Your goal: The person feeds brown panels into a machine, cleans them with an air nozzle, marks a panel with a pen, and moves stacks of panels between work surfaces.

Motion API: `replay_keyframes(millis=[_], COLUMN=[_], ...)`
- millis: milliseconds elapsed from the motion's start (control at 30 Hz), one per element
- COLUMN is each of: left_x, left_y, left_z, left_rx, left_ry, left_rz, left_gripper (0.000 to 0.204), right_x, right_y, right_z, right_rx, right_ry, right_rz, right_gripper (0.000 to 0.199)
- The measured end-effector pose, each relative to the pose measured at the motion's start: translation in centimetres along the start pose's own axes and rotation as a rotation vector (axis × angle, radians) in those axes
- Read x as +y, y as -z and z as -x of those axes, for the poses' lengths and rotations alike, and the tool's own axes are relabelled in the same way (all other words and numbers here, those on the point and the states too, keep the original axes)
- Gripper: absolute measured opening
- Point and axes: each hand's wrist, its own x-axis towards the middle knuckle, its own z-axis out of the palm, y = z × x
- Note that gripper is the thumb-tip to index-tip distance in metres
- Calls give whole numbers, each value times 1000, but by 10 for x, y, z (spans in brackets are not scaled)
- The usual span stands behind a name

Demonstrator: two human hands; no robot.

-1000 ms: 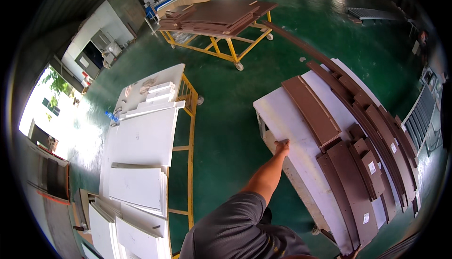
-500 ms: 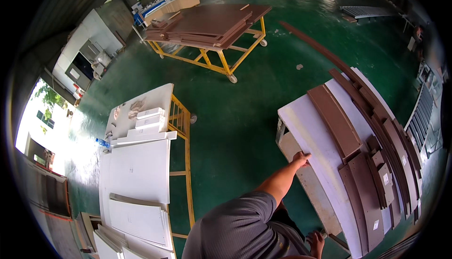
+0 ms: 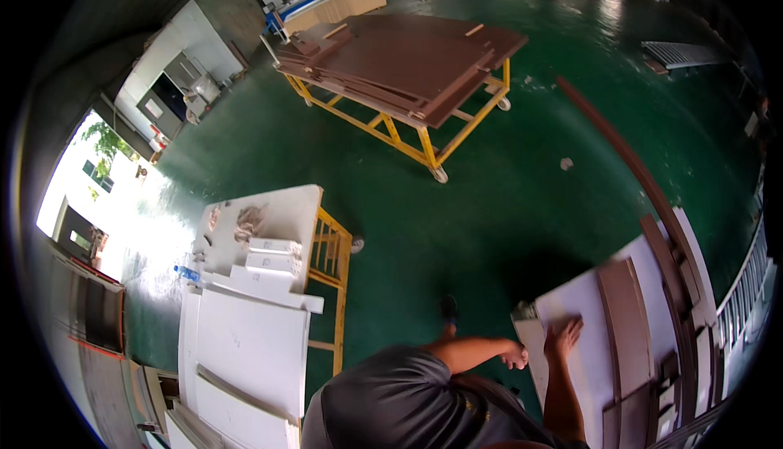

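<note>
My right hand (image 3: 564, 336) rests on the pale top (image 3: 572, 300) of the cart at my right, its fingers stretched out. Just left of it, beside the cart's near edge, is my left hand (image 3: 515, 357). Its fingers are curled in, and whatever they hold, if anything, is hidden. Brown panels (image 3: 626, 318) lie on the same pale top to the right of my right hand. Further right runs a row of long narrow brown strips (image 3: 670, 286).
A yellow-framed cart (image 3: 341, 241) with stacked white panels (image 3: 253, 347) stands at my left. Ahead, another wheeled yellow cart (image 3: 428, 143) carries brown boards (image 3: 408, 57). A long brown strip (image 3: 612, 143) juts from the right cart over the green floor (image 3: 481, 229).
My left hand has come off the right cart's top edge and curled beside it. My right hand has risen from low beside the cart onto its top. The view has shifted.
</note>
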Motion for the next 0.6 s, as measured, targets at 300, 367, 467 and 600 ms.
replay_keyframes(millis=[300,367,467,600], left_x=[-282,-324,-357,-367], left_y=[388,437,506,518], left_z=[273,365,457,499], left_rx=[1050,1354,1503,1711], left_ry=[-130,27,268,374], left_rz=[-158,148,-10,299], left_gripper=[21,24,28,42], right_x=[102,79,-106,-379], right_y=[-62,-68,-11,28], right_z=[-53,-100,-149,-277], right_rx=[73,162,303,561], right_ry=[-438,-578,-296,504], right_rz=[315,306,-27,-269], right_gripper=[88,81,72,63])
